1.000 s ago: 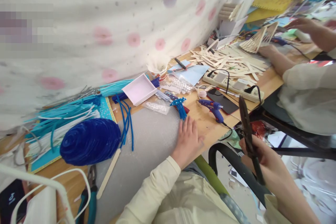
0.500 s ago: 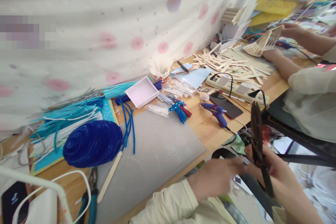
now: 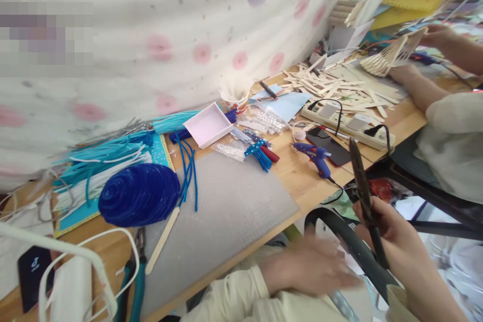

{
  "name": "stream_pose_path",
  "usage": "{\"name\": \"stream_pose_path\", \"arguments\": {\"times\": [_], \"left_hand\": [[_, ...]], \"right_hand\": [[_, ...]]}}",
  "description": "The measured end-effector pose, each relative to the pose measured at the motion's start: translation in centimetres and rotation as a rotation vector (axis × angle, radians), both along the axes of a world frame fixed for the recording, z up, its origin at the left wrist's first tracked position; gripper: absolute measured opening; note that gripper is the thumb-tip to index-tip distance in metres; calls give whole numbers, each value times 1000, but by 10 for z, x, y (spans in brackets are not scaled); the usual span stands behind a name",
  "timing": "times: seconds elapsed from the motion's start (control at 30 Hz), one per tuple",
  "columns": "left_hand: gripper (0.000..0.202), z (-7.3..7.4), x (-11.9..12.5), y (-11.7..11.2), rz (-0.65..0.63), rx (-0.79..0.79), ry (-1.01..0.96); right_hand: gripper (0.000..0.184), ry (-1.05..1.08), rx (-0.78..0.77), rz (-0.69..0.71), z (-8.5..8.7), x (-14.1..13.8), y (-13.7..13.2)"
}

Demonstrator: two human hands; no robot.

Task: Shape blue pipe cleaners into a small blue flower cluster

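Observation:
My right hand (image 3: 392, 234) is closed round the handles of dark metal scissors (image 3: 363, 196), held upright off the table's front edge, blades pointing up. My left hand (image 3: 309, 266) hovers below the table edge near my lap, smeared by motion, so its fingers cannot be read. On the table lie a grey foam mat (image 3: 222, 216), a blue coiled velvet piece (image 3: 139, 193), a wooden stick (image 3: 163, 240) and a blue glue gun (image 3: 315, 156).
A pink tray (image 3: 209, 125), blue pipe cleaners (image 3: 188, 171), bead bags, a phone (image 3: 328, 143) and a power strip (image 3: 347, 123) crowd the table. Teal pliers (image 3: 136, 282) lie front left. Another person's hands (image 3: 433, 40) work a stick fan over scattered wooden sticks (image 3: 339, 85) at the right. A black chair arm (image 3: 339, 231) curves beside my right hand.
My left hand left the grey mat, swung right toward the scissors, then dropped lower below the table edge. My right hand kept hold of the scissors.

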State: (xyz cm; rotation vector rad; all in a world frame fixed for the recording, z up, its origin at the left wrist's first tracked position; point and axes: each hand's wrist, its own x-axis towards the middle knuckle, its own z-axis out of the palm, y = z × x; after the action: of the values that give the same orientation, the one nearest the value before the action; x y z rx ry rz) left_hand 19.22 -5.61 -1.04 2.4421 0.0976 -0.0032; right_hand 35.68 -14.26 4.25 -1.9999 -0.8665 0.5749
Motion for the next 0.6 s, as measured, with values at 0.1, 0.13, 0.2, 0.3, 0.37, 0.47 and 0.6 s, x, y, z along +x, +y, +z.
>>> {"name": "stream_pose_path", "arguments": {"times": [0.1, 0.13, 0.2, 0.3, 0.37, 0.47, 0.6], "left_hand": [[47, 10, 2, 5, -156, -131, -136], [50, 8, -5, 15, 14, -95, -114], [53, -1, -22, 39, 592, 108, -17], [76, -15, -35, 55, 1162, 343, 221], [83, -15, -28, 43, 997, 266, 214], [61, -2, -11, 17, 111, -89, 12], [44, 4, -22, 34, 65, -232, -97]], "right_hand": [[17, -43, 22, -24, -3, 1, -3], [17, -54, 19, -28, -5, 1, -4], [18, -56, -8, -35, -8, 3, -3], [22, -32, -79, -26, -11, 4, 2], [24, -18, -104, -26, -10, 5, 5], [23, -29, -113, -37, -6, 6, 7], [23, -123, -141, -27, -4, 6, 7]]}}
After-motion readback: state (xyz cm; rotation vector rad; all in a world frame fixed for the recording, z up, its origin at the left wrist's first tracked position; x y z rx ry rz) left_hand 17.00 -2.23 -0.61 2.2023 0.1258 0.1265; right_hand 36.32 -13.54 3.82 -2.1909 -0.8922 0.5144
